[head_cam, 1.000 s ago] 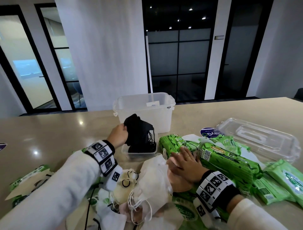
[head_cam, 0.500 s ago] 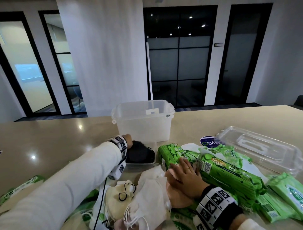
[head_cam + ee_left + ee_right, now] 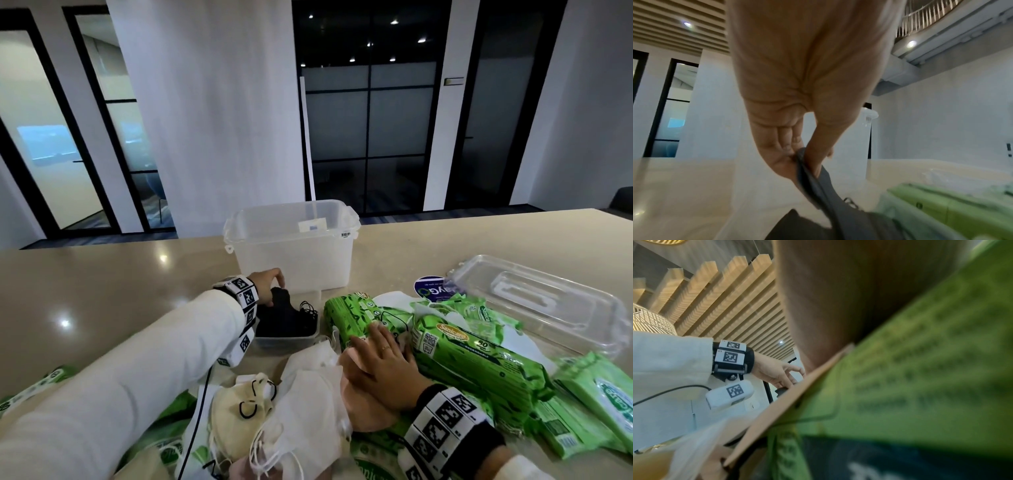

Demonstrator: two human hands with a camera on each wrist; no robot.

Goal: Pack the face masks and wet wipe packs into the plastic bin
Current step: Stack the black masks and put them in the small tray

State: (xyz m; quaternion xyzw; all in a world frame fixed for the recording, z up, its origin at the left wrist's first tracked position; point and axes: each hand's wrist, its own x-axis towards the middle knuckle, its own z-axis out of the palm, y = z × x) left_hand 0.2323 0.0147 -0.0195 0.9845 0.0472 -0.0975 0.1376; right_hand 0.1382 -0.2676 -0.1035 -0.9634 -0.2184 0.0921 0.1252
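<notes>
While pinched, black mask (image 3: 279, 301) hangs below left grip (image 3: 269, 286).

My left hand (image 3: 268, 287) partly covers the black masks (image 3: 286, 320); the small tray (image 3: 286, 340) hides their lower part. Right wrist view: the green wipe pack (image 3: 910, 378) is blurred, its print unreadable, and my right hand's fingers lie out of sight. Bottom edge crops the white masks (image 3: 308, 411).
</notes>
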